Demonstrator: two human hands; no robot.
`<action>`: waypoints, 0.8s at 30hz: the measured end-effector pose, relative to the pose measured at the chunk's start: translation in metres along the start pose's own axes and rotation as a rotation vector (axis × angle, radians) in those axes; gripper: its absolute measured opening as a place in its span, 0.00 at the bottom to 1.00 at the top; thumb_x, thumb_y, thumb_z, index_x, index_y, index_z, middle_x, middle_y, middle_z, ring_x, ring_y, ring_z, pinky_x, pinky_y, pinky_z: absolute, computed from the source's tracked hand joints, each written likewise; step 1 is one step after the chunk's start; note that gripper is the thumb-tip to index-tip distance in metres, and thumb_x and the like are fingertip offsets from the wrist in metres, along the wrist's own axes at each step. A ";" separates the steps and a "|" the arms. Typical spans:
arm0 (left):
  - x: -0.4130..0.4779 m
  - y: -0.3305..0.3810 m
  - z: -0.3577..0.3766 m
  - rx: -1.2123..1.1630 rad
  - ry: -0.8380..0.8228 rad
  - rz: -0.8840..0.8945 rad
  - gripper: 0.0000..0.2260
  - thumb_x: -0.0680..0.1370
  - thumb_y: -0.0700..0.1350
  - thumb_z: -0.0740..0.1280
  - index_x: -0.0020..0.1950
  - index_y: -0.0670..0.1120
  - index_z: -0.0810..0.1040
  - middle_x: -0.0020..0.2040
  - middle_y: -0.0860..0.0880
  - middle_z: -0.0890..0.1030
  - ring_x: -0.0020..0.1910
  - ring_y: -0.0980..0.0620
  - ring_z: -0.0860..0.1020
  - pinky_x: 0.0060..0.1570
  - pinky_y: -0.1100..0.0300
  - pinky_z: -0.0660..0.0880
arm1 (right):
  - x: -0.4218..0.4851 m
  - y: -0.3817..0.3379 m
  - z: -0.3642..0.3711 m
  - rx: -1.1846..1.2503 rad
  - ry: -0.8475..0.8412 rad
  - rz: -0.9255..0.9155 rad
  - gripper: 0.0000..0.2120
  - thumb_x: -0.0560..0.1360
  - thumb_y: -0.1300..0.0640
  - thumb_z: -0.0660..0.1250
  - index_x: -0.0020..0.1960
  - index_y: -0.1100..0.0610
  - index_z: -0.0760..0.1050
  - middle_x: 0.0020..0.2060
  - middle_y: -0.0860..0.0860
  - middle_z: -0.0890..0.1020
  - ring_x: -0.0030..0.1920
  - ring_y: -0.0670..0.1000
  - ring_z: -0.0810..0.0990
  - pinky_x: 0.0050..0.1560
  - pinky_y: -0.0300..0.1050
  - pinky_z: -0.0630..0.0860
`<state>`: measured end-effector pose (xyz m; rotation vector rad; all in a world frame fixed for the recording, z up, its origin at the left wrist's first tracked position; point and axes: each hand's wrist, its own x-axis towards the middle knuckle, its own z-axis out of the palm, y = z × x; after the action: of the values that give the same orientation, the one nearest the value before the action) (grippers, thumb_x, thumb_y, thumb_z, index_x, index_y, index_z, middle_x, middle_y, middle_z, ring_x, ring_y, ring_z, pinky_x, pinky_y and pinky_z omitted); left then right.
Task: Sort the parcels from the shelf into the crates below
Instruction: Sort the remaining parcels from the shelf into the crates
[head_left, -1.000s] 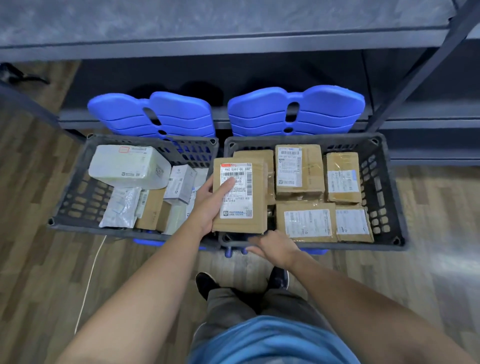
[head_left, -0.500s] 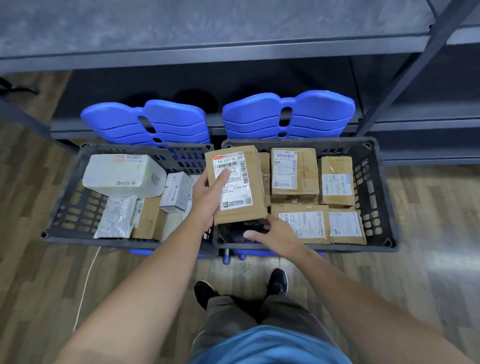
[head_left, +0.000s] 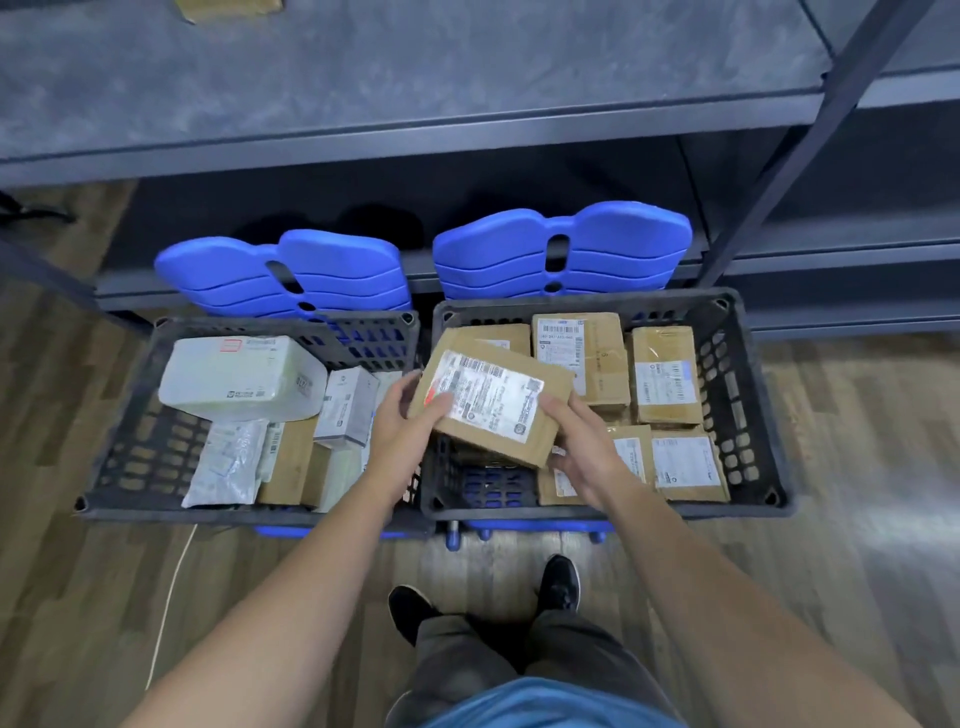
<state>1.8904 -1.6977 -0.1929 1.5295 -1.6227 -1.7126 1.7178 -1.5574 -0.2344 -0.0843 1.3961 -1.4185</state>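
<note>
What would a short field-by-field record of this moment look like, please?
Held item: cardboard parcel, label up, tilted
Left hand: grips the parcel's left end
Right hand: holds its near right corner
Position: over the right crate, above its bare near-left corner
Right crate contents: brown parcels, labels up
Left crate: large white parcel, small white box, plastic mailer

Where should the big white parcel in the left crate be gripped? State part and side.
Probably across its short width near the middle, from above: the white parcel lies atop others in the left crate, long side left to right, top uncovered.
</note>
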 end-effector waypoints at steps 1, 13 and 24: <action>-0.002 -0.001 -0.005 0.066 -0.069 -0.017 0.27 0.78 0.49 0.76 0.75 0.54 0.71 0.64 0.58 0.80 0.59 0.60 0.80 0.62 0.59 0.78 | 0.002 -0.002 0.000 -0.021 0.000 0.024 0.19 0.82 0.49 0.68 0.73 0.46 0.74 0.59 0.48 0.86 0.60 0.51 0.84 0.54 0.52 0.82; -0.007 -0.021 -0.003 0.650 -0.423 -0.106 0.64 0.64 0.42 0.85 0.81 0.65 0.39 0.62 0.60 0.80 0.61 0.53 0.79 0.60 0.58 0.74 | 0.000 0.003 -0.018 -0.311 0.029 0.081 0.37 0.76 0.28 0.65 0.80 0.40 0.65 0.74 0.41 0.73 0.74 0.49 0.70 0.76 0.60 0.65; -0.003 -0.039 -0.006 0.738 -0.397 -0.135 0.57 0.65 0.37 0.82 0.82 0.59 0.49 0.60 0.55 0.81 0.56 0.54 0.79 0.43 0.68 0.74 | -0.003 0.013 -0.027 -0.431 -0.012 0.076 0.36 0.76 0.37 0.72 0.80 0.39 0.64 0.72 0.44 0.76 0.70 0.49 0.76 0.71 0.56 0.74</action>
<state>1.9130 -1.6869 -0.2236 1.6872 -2.6249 -1.6448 1.7086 -1.5336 -0.2507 -0.3135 1.6578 -1.0349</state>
